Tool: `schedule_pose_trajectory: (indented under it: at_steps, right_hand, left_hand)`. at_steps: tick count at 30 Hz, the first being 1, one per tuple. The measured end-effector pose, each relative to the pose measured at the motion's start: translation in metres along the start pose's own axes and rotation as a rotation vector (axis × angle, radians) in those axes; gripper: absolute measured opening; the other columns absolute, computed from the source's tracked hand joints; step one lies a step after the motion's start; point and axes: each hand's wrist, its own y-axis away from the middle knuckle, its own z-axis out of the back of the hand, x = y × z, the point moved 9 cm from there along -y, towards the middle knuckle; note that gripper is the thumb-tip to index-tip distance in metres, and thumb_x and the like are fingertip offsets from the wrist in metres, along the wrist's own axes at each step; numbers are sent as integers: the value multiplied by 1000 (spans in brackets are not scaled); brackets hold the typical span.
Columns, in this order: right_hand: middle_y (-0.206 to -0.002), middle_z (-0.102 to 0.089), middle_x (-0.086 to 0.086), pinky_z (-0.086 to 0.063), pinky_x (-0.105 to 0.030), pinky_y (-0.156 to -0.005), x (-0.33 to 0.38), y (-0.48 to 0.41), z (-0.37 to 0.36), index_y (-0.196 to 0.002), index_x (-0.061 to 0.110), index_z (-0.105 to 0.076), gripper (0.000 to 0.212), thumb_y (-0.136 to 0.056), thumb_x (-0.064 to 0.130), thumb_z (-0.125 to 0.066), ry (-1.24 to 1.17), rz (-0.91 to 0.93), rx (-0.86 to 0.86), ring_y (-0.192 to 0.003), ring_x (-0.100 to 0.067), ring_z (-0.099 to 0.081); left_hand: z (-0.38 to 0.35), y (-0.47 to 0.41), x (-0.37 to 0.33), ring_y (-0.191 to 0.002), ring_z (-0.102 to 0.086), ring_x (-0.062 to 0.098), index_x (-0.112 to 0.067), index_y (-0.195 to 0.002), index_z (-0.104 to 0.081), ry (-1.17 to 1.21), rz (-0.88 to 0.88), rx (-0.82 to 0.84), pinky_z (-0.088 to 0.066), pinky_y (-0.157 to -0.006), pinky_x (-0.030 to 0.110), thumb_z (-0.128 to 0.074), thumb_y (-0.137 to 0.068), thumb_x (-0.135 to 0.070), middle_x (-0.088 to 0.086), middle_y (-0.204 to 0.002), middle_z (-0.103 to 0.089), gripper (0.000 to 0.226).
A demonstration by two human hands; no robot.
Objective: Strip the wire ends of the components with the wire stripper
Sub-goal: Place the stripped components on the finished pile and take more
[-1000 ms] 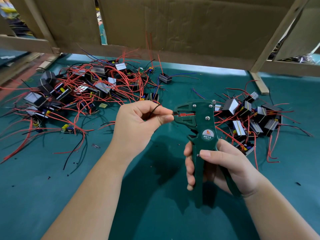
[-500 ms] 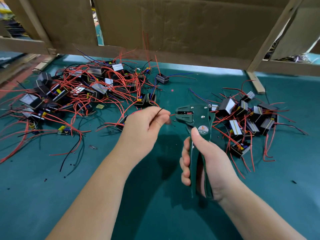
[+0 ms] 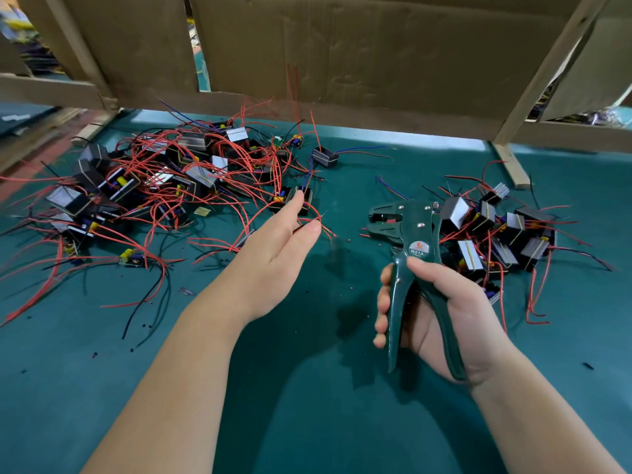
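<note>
Left of centre, left hand (image 3: 273,254) reaches out to the near edge of the big left pile of components (image 3: 154,179). Its fingers (image 3: 294,208) are straight and spread and hold nothing. Tips sit right at a loop of red wire (image 3: 309,218) and just short of the nearest component (image 3: 280,203). Touching or not, can't tell, since the wire is blurred there.

Right hand (image 3: 444,313) is wrapped round both handles of the wire stripper (image 3: 415,230) and holds it above the surface (image 3: 307,405). Handles are spread, not squeezed, and the head points left with nothing in it. Smaller right pile (image 3: 496,234) lies just behind the tool, probably the done ones.

Step, as judged: fetch the next unit.

- Pick one component by its body or by a single lead, not a tangle, because the red leads cross all over and will drag neighbours along.
- Pinch the lead close to its free end so it stays stiff.
- Feed it straight into the open mouth and keep the tool level.
- Squeeze once, fully.
- Keep fingertips out of the mouth.
- Each unit seems to carry several leads, so check every end before dropping it on the right.
</note>
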Motion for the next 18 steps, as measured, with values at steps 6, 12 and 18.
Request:
schedule_pose_trajectory:
  at_steps: [6,12,18]
  right_hand:
    - [-72,-55,-15,-52,-40,-53,-4,2,-11,-83,7,-66,29,-64,28,-69,-37,-10,103,-57,-30,-57]
    - [-78,-59,-18,-54,-46,-64,-3,7,-27,-92,7,-69,47,-57,34,-85,-46,23,282,-66,-33,-61]
    - [-81,-60,-23,-54,-50,-67,-3,6,-31,-96,5,-67,50,-58,30,-86,-6,48,298,-69,-36,-61]
  left_hand:
    - [4,2,-15,-60,-39,1,-35,-100,-41,99,-124,-78,-34,-59,13,-30,-93,-35,-1,-81,-50,13]
    - [7,3,-26,-56,-39,2,-24,-84,-46,-14,-202,-130,-32,-56,14,-47,-100,-16,-19,-63,-49,18]
    - [13,9,-43,-63,-46,-6,-21,-88,-56,-29,-311,-219,-33,-61,6,-57,-93,-7,-16,-69,-48,15]
